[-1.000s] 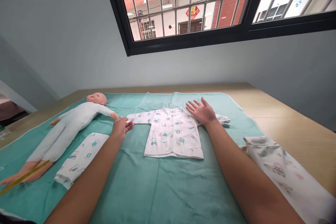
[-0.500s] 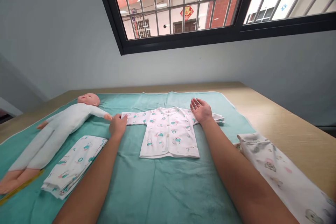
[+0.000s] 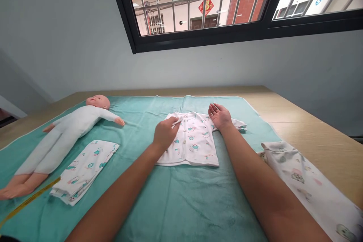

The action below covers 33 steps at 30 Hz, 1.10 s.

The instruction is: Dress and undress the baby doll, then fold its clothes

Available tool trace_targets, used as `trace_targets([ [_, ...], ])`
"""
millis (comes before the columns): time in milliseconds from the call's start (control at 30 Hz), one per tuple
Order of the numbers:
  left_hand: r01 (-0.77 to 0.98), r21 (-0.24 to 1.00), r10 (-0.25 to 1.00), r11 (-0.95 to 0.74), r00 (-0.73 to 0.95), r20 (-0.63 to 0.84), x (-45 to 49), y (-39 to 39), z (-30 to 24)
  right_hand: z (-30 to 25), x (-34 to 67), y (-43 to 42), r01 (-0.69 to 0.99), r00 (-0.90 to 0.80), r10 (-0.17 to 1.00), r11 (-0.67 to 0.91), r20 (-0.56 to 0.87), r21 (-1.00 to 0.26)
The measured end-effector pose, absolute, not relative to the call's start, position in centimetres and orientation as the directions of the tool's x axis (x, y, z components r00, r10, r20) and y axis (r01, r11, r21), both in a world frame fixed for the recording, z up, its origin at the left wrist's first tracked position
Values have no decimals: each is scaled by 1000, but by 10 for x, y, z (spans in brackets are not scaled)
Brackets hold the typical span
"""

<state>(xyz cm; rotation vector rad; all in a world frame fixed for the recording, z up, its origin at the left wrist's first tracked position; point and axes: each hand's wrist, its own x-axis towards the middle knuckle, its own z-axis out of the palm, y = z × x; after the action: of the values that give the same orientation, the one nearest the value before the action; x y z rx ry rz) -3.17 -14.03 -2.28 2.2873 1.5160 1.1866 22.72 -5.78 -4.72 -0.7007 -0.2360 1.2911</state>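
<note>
A small white baby shirt (image 3: pixel 198 140) with green and pink prints and a buttoned front lies spread on the green cloth (image 3: pixel 181 200). My left hand (image 3: pixel 166 134) is closed in a pinch on a bit of its fabric, just left of the buttons below the collar. That hand covers part of the shirt's left side, and no sleeve shows stretched out there. Palm up, my right hand (image 3: pixel 220 117) rests over the right sleeve near the shoulder, its fingers stretched and slightly curled. The sleeve's end shows beyond my wrist.
A baby doll (image 3: pixel 76 124) in a white suit lies at the left. Near it are a folded printed garment (image 3: pixel 87 168) and a yellow tape (image 3: pixel 31 199). Another printed cloth (image 3: pixel 309 181) lies at the right. Behind the wooden table (image 3: pixel 297 121) stand a wall and a barred window (image 3: pixel 198 38).
My left hand has moved right, from the outstretched left sleeve's end to the shirt's front, and that sleeve no longer lies stretched out. My right hand stays over the other sleeve.
</note>
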Motion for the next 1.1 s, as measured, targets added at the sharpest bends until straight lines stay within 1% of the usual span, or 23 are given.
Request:
trace_targets([
  [133,710,451,803,-541,276,528,7,-152,-19,-48,228,-57,-788,287,934,103,-214,-606],
  [267,602,418,714,-680,417,562,20,-159,-26,-49,228,-56,-783,280,937,96,-210,-615],
  [367,512,432,665,-743,484,569,19,-158,-38,-50,227,-53,-773,282,937,94,-206,-628],
  [433,507,455,679,-733,491,546,18,-157,-43,-51,226,-53,-765,282,937,91,-205,-638],
  [500,524,500,725,-689,479,496,16,-154,-45,-51,226,-52,-758,283,937,87,-205,-646],
  [533,539,541,763,-646,449,465,14,-152,-44,-51,226,-52,-755,284,936,86,-206,-650],
  [600,549,660,859,-512,318,402,6,-143,-39,-51,226,-53,-749,287,935,85,-206,-657],
  [633,529,729,900,-433,222,374,-1,-137,-35,-51,226,-53,-746,289,935,84,-206,-660],
  [700,414,856,941,-310,2,340,-22,-121,-25,-52,227,-53,-740,292,934,85,-204,-667],
  [767,257,924,910,-284,-230,344,-51,-104,-12,-53,226,-52,-733,295,934,86,-200,-675],
  [800,195,934,873,-300,-337,351,-67,-95,-6,-53,226,-51,-729,296,935,87,-197,-679],
  [867,130,933,774,-335,-526,351,-96,-81,3,-54,226,-50,-718,296,936,88,-189,-690],
  [900,109,934,741,-339,-581,337,-107,-77,6,-55,226,-50,-712,296,937,88,-184,-697],
  [933,77,941,735,-328,-605,306,-115,-73,6,-55,226,-50,-704,297,938,89,-179,-704],
  [1033,10,967,791,-256,-573,216,-120,-72,-1,-56,225,-49,-677,300,940,88,-165,-731],
  [1100,12,974,813,-225,-549,195,-112,-75,-6,-57,224,-49,-656,302,941,89,-152,-750],
])
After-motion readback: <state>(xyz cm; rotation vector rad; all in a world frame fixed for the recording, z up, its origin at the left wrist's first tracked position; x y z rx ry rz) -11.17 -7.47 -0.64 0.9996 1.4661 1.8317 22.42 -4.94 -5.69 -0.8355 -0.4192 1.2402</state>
